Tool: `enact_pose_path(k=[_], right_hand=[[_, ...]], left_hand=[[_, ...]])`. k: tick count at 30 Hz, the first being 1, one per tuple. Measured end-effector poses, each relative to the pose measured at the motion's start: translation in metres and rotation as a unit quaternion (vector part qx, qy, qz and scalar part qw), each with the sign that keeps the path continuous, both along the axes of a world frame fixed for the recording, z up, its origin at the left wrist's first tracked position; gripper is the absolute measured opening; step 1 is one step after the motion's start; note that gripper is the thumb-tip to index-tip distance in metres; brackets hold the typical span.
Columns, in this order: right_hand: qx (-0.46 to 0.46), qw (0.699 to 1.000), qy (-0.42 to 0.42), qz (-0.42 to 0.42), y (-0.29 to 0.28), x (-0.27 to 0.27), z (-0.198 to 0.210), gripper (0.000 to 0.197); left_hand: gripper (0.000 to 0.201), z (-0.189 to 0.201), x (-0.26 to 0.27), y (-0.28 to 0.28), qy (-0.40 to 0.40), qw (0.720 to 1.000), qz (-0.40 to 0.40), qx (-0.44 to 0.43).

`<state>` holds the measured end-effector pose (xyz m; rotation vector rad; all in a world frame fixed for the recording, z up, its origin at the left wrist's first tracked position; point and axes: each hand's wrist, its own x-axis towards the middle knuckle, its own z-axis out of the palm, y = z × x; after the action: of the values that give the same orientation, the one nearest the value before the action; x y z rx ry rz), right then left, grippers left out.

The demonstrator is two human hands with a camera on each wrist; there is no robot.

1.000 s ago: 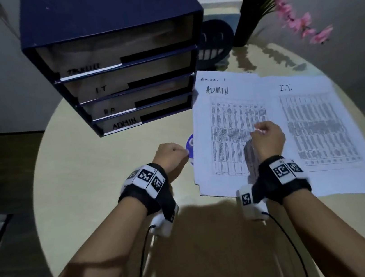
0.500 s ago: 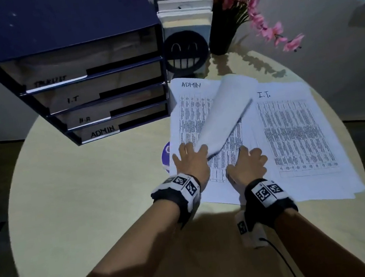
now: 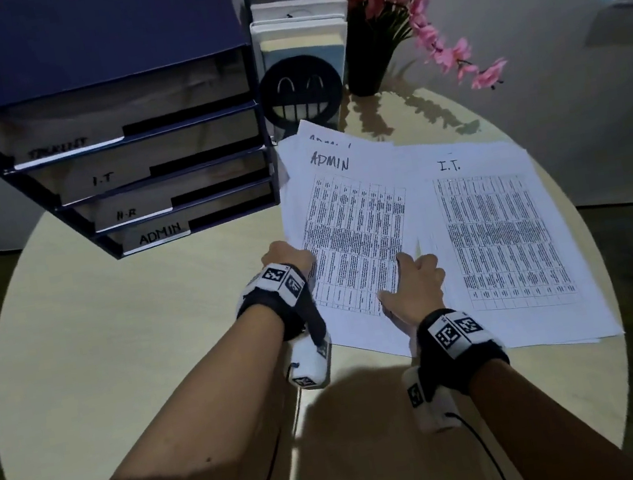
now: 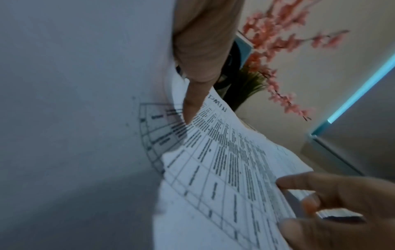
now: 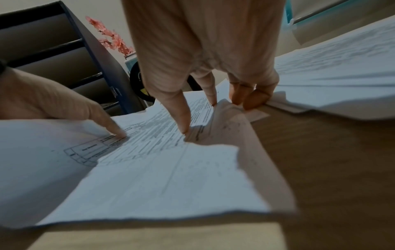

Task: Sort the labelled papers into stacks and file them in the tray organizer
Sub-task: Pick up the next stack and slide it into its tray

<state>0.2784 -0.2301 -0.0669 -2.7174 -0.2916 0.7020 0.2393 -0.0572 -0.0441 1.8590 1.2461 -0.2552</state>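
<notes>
A stack of printed sheets headed ADMIN (image 3: 347, 210) lies on the round table (image 3: 138, 348), with an I.T. stack (image 3: 502, 232) beside it on the right. My left hand (image 3: 289, 260) grips the ADMIN stack's left edge; in the left wrist view one finger (image 4: 192, 101) lies between two sheets. My right hand (image 3: 415, 278) sits at the stack's right edge. Its thumb (image 5: 85, 108) and index finger (image 5: 181, 118) press on the top sheet, and its ring and little fingers (image 5: 250, 96) curl round the bunched edge. The navy tray organizer (image 3: 88, 68) stands at the back left, its bottom tray labelled ADMIN (image 3: 160, 235).
Behind the papers stand a black smiley bookend (image 3: 300, 90) with books (image 3: 298, 16) and a dark vase of pink flowers (image 3: 373, 50). The organizer's front nearly touches the ADMIN stack's top left corner. Bare tabletop lies to the left and near me.
Half a second ago a top sheet curled up over the ADMIN stack; it now lies flat. My left hand moved from beside the paper onto the stack's left edge.
</notes>
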Motion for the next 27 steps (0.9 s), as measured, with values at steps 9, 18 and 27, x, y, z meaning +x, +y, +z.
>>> enact_pose_path(k=[9,18,27], right_hand=[[0.069,0.997,0.043,-0.001,-0.004,0.007,0.018,0.079],[0.521,0.85,0.0,-0.071,0.021,-0.022,0.129,0.022],[0.634,0.749,-0.191,-0.013,0.029,-0.073,0.184,0.037]], left_hand=[[0.017,0.029,-0.058,-0.018,-0.184,0.981,-0.056,0.027],[0.016,0.101,-0.126,-0.004,-0.377,0.925,0.002,0.041],[0.043,0.129,-0.134,0.006,-0.514,0.847,0.097,0.099]])
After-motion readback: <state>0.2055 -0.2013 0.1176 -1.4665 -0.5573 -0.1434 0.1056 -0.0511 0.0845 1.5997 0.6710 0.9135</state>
